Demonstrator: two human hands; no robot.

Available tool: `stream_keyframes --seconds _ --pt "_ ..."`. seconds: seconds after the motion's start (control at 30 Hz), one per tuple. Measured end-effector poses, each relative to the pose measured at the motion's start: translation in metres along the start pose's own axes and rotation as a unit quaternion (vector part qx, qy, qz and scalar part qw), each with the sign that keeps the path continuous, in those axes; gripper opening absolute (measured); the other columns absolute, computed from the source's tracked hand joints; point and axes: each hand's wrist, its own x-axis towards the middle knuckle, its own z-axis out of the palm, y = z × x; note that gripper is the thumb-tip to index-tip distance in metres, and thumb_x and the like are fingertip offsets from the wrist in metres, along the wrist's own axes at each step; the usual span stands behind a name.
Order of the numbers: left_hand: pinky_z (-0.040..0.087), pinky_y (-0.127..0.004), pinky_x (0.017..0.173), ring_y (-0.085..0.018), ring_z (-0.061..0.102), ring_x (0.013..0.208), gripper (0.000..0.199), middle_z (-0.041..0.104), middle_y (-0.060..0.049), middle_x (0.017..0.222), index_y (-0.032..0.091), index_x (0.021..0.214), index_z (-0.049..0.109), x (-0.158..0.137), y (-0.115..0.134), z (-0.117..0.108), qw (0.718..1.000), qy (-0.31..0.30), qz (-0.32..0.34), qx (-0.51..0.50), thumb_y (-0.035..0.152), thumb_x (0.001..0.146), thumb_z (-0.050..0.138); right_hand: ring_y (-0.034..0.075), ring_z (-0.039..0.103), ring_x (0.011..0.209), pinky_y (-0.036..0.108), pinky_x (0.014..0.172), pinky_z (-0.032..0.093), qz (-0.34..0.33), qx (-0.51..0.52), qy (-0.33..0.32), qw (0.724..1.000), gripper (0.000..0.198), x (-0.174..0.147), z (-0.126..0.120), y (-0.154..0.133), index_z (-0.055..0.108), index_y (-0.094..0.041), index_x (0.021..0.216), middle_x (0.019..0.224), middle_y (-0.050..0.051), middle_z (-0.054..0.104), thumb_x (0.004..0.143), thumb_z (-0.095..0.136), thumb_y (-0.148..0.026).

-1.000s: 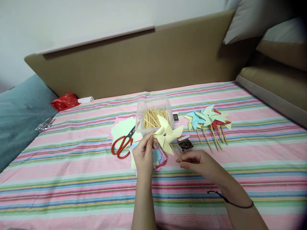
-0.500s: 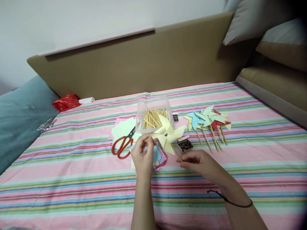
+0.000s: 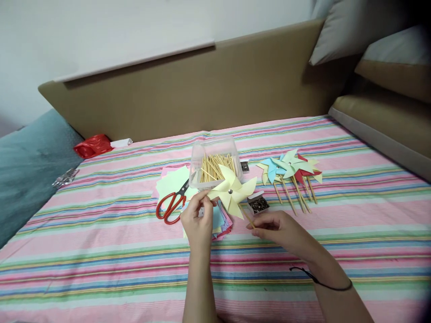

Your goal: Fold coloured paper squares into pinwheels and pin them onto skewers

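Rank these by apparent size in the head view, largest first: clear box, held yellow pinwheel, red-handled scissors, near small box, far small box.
1. Clear box and yellow pinwheel: too alike to rank; the pinwheel looks nearer the camera
2. Red-handled scissors
3. Near small box
4. Far small box

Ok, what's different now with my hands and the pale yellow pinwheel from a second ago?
Your left hand has shifted slightly left, baring more of a petal on the pale yellow pinwheel. Nothing was picked up or put down. Your right hand still holds its stick; the scissors and other pinwheels stayed put.
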Motion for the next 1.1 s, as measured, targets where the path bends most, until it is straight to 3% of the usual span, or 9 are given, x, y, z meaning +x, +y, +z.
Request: stream_keyframes --seconds 0.3,0.47,0.6,0.67,0.77,0.9,1.0,1.1 --pt "0.052 -0.026 0.064 -0.015 0.067 0.065 0.018 0.070 -0.002 0.070 0.017 0.096 0.066 0.000 0.002 0.004 1.000 -0.003 -0.011 -0.019 0.028 0.084 0.059 0.024 0.067 0.085 0.033 0.071 0.051 -0.006 0.006 0.002 1.000 0.023 0.000 0.000 0.001 0.075 -0.016 0.077 0.091 0.009 0.074 0.071 0.071 -0.039" --pt "0.051 -0.027 0.066 -0.013 0.065 0.063 0.036 0.070 -0.001 0.073 0.018 0.120 0.052 -0.001 0.006 0.007 0.997 0.010 -0.024 -0.076 0.032 0.087 0.056 0.018 0.063 0.068 0.028 0.062 0.048 -0.016 0.012 0.017 1.000 0.021 0.000 -0.001 0.000 0.071 -0.016 0.071 0.071 0.004 0.069 0.071 0.071 -0.037" --pt "0.051 -0.027 0.065 -0.013 0.065 0.064 0.033 0.070 -0.002 0.076 0.018 0.117 0.048 0.001 0.004 0.005 0.995 -0.005 -0.024 -0.095 0.035 0.089 0.053 0.016 0.064 0.063 0.027 0.060 0.048 -0.011 0.048 0.062 0.997 0.027 0.001 -0.001 -0.005 0.069 -0.017 0.081 0.069 0.003 0.069 0.073 0.070 -0.042" --pt "0.051 -0.028 0.065 -0.014 0.065 0.064 0.029 0.070 -0.002 0.075 0.019 0.111 0.050 0.001 0.003 0.005 0.994 -0.040 -0.032 -0.093 0.036 0.089 0.053 0.016 0.065 0.061 0.026 0.056 0.048 -0.013 0.082 0.091 0.992 0.032 0.001 -0.002 -0.006 0.065 -0.017 0.083 0.073 0.005 0.070 0.075 0.067 -0.048" --pt "0.050 -0.029 0.069 -0.015 0.066 0.069 0.024 0.070 -0.003 0.079 0.020 0.108 0.053 -0.002 0.003 0.009 0.986 -0.165 -0.019 -0.021 0.036 0.090 0.049 0.015 0.065 0.058 0.025 0.052 0.046 -0.023 0.125 0.138 0.982 0.035 0.004 -0.002 -0.005 0.061 -0.019 0.082 0.074 0.005 0.070 0.076 0.066 -0.053" --pt "0.046 -0.028 0.068 -0.017 0.065 0.075 0.021 0.071 -0.003 0.082 0.021 0.102 0.059 -0.009 0.005 0.021 0.934 -0.313 0.044 0.167 0.035 0.090 0.049 0.017 0.068 0.064 0.026 0.058 0.049 -0.031 0.142 0.220 0.965 0.038 0.006 -0.004 -0.001 0.064 -0.018 0.091 0.075 0.005 0.072 0.071 0.071 -0.050" --pt "0.044 -0.027 0.065 -0.018 0.065 0.076 0.020 0.071 -0.002 0.083 0.022 0.099 0.061 -0.013 0.005 0.030 0.896 -0.368 0.082 0.237 0.036 0.090 0.049 0.022 0.070 0.071 0.030 0.062 0.051 -0.015 0.133 0.273 0.953 0.049 0.008 -0.011 0.005 0.064 -0.015 0.099 0.079 0.009 0.074 0.065 0.074 -0.049" --pt "0.042 -0.026 0.063 -0.017 0.065 0.074 0.018 0.071 -0.001 0.083 0.022 0.097 0.061 -0.014 0.003 0.033 0.878 -0.388 0.098 0.263 0.033 0.090 0.050 0.026 0.071 0.072 0.033 0.061 0.051 0.005 0.072 0.313 0.947 0.052 0.008 -0.023 0.015 0.064 -0.013 0.103 0.084 0.012 0.075 0.066 0.071 -0.048"
